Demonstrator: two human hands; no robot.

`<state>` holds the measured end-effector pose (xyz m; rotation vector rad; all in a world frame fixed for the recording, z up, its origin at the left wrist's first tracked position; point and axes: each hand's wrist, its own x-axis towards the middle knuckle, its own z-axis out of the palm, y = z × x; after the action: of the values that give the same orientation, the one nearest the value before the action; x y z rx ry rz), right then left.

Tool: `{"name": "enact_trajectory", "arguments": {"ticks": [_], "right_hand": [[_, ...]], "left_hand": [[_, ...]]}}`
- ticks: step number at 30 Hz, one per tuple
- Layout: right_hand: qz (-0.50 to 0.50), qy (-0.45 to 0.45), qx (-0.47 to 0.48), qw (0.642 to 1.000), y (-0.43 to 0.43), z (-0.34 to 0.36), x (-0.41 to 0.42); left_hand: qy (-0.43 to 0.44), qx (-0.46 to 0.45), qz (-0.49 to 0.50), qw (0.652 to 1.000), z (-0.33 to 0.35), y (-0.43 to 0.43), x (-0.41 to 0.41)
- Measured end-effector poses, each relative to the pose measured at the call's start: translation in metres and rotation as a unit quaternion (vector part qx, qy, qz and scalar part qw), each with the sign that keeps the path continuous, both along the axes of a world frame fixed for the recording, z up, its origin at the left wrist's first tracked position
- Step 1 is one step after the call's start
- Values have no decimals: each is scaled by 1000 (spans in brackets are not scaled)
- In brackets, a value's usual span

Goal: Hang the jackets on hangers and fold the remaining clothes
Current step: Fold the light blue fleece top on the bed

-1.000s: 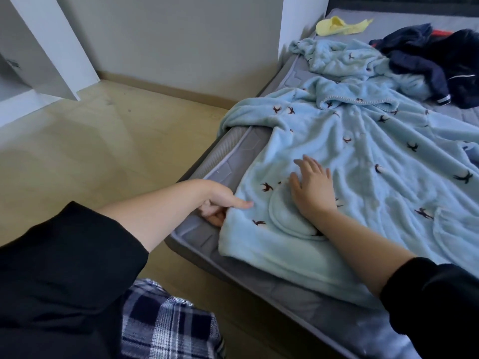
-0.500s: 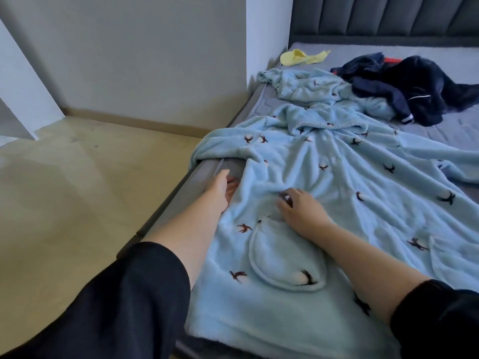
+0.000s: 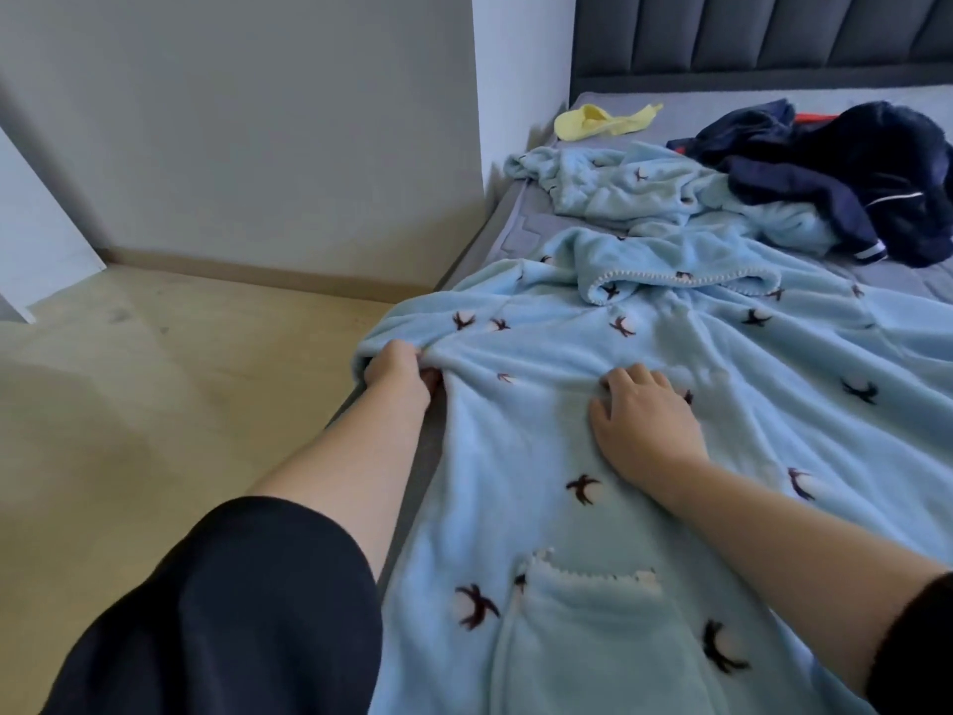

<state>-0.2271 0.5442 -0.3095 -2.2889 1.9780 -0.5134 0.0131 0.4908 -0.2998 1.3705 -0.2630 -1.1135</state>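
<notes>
Floorboards (image 3: 154,405) are showing left of the light blue robe (image 3: 593,508), which is lying spread across the bed (image 3: 521,219). At the robe's left edge, the left hand (image 3: 399,366) is gripping a bunched fold. At the robe's middle, the right hand (image 3: 642,420) is digging curled fingers into the fleece. Beyond the robe's hood, a yellow cloth (image 3: 603,121) and a navy jacket (image 3: 876,162) are lying crumpled.

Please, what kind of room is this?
Most likely a bedroom. A padded dark headboard stands behind a bare grey mattress, and clothes lie on the mattress: a light blue robe and a dark jacket.
</notes>
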Motion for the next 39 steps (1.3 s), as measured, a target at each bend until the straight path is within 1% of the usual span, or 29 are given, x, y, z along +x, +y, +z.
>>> {"name": "enact_trajectory", "arguments": {"ticks": [2,4,5,9,10,12,13,14,15,16,17,18,19,20,21,22,23,24,26,28,29,30,32,33,34,35,37,38,39], "right_hand": [[-15,-14,-15,1000,-7,-6,3],[-31,-38,-30,998,-12,-13,6],[-33,-42,-35,998,-11,-17,6],[-25,-55,-8,998,-16,-27,7],[-22,-58,9,998,-18,-26,6],[-12,-71,45,996,-23,-23,2],[-6,-93,64,994,-24,-20,-2],[-2,-132,81,988,-23,-15,-7],[-3,-184,95,978,-20,-10,-13],[-11,-253,114,961,-17,-4,-21],[-25,-352,144,925,-13,3,-29],[-36,-470,187,862,-9,11,-39],[-40,-582,232,779,-5,19,-50],[-48,-661,256,703,-1,26,-65],[-61,-704,264,656,3,32,-82],[-78,-724,261,633,7,38,-102],[-94,-742,245,617,12,42,-122],[-104,-757,221,606,17,44,-143],[-105,-788,178,580,33,44,-177],[-93,-805,173,560,49,43,-199],[-83,-811,171,553,59,45,-207],[-64,-821,168,541,65,50,-212],[-24,-859,137,492,74,62,-219],[3,-876,133,463,77,69,-221],[8,-876,128,464,78,74,-223],[3,-865,114,488,79,77,-224],[-35,-840,109,531,79,75,-230],[-53,-830,128,540,78,75,-233],[-79,-816,154,552,76,74,-237]], "left_hand": [[75,-43,31,996,3,-2,12],[84,-72,15,994,7,-7,23],[82,-69,21,994,8,-9,28],[-1,19,80,997,11,-15,28],[-16,29,93,995,15,-17,24],[-45,10,113,993,31,-22,13],[-100,-12,122,987,37,-24,7],[-193,-32,124,973,43,-23,-1],[-310,-66,113,942,47,-18,-12],[-417,-130,89,895,51,-7,-26],[-518,-213,53,827,53,4,-43],[-619,-295,9,728,52,17,-60],[-713,-362,-35,600,47,30,-78],[-774,-418,-81,470,34,42,-90],[-805,-450,-128,364,18,54,-98],[-815,-462,-179,300,4,65,-104],[-811,-463,-222,279,-8,75,-106],[-806,-455,-247,286,-15,83,-106],[-802,-434,-237,336,-21,93,-103],[-789,-427,-221,382,-25,102,-102],[-777,-417,-228,414,-27,107,-103],[-757,-388,-240,468,-28,114,-104],[-680,-261,-258,635,-27,124,-105],[-633,-178,-254,709,-26,123,-105],[-589,-102,-246,763,-23,118,-104],[-527,-47,-244,813,-18,112,-105],[-322,-6,-234,917,-10,100,-111],[-209,-4,-227,951,-8,97,-115],[-114,-12,-226,967,-6,95,-118]]}}
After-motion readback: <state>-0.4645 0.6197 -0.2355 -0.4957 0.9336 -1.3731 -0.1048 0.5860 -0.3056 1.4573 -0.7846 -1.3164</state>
